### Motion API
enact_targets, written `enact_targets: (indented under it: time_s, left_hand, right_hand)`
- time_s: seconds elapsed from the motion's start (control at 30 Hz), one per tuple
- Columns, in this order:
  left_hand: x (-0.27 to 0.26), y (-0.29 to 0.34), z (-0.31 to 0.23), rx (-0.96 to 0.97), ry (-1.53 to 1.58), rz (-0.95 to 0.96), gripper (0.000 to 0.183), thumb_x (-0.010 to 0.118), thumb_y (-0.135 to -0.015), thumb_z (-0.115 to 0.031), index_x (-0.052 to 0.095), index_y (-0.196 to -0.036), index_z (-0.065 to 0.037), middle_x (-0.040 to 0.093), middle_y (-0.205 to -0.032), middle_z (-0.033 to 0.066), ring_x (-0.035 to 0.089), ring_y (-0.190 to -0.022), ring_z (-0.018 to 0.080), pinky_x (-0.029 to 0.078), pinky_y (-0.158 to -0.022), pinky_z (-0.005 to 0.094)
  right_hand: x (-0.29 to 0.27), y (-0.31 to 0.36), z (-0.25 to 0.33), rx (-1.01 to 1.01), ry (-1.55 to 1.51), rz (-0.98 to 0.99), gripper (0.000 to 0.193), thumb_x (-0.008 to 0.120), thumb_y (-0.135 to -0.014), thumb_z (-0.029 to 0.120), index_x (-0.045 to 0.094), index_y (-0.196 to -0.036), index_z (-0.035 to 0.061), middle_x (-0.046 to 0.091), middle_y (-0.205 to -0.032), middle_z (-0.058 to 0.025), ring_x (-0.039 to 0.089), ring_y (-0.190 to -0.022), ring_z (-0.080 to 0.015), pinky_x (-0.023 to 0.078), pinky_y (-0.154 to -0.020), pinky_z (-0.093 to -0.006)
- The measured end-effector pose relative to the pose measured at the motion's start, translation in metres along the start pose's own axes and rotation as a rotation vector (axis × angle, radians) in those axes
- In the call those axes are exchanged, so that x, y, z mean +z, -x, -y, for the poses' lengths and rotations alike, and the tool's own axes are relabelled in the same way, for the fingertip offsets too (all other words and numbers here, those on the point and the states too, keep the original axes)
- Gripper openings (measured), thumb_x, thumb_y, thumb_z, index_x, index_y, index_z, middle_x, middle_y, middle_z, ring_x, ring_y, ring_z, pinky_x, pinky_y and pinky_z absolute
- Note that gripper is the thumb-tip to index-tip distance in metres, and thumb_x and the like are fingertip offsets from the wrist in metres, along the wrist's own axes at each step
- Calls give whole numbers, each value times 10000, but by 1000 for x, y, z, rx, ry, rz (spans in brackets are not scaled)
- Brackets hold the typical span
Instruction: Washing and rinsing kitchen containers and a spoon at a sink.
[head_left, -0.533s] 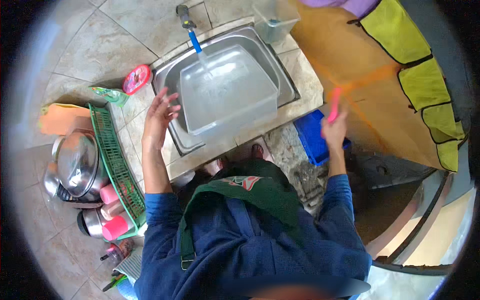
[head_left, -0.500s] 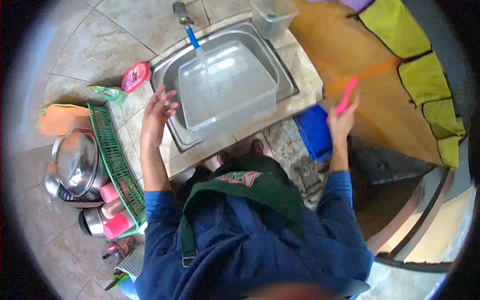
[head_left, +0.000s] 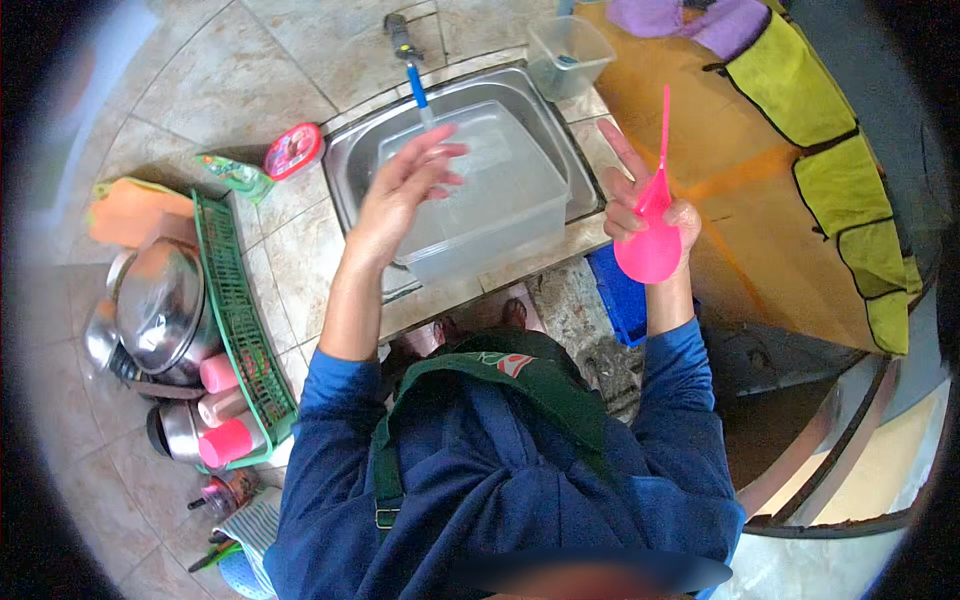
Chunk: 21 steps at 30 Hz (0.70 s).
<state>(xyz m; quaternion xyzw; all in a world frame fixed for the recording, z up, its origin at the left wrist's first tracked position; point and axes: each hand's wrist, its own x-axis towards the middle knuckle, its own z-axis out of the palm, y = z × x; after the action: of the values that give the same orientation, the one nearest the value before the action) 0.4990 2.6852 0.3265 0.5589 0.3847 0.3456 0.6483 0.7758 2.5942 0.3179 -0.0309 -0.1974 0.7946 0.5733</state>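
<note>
My right hand (head_left: 628, 205) is right of the sink, closed round a bright pink utensil (head_left: 650, 250) with a broad rounded end and a long thin stem. Its stem points away from me; whether it is a ladle, a scoop or a funnel I cannot tell. The index finger sticks out. My left hand (head_left: 405, 185) hovers over the left side of a clear plastic tub (head_left: 490, 240), fingers apart and holding nothing. Water runs from the blue-tipped tap (head_left: 412, 85) into the tub, which sits across the steel sink (head_left: 345, 165).
On the left stand a green dish rack (head_left: 235, 310) with pink cups (head_left: 225, 440) and a steel pot (head_left: 160, 310). A pink tub (head_left: 293, 150) and a green pouch (head_left: 235, 178) lie by the sink. Farther right are a clear container (head_left: 570, 60), a blue bin (head_left: 615, 295) and yellow-green cloths (head_left: 800, 90).
My left hand has moved right, from beside the sink to over the tub. My right hand has shifted slightly left and turned the pink utensil, so its broad end shows.
</note>
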Motion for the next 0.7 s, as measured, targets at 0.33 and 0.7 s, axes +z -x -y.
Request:
enact_targets:
  time_s: [0.33,0.7]
  left_hand:
    - [39,-11,-35,747,-401,-205,324,550,-872,-128,521,-1177,-24,606,-1080,72,552,-938,113,440,-806,262]
    - [67,-58,18,191,148,89,426,493,-909,-110,335,-1296,-23,615,-1069,121,592,-900,158,454,-821,266]
  right_hand:
    - [34,-61,-55,229,118,53,952,624,-577,141,154,-1401,59,474,-835,-102,397,-482,-85,328,-464,-230]
    - [-26,-24,-68,7,1335,-322,513,495,-788,48,362,-1283,61,538,-967,-76,517,-806,-124,430,-730,-266]
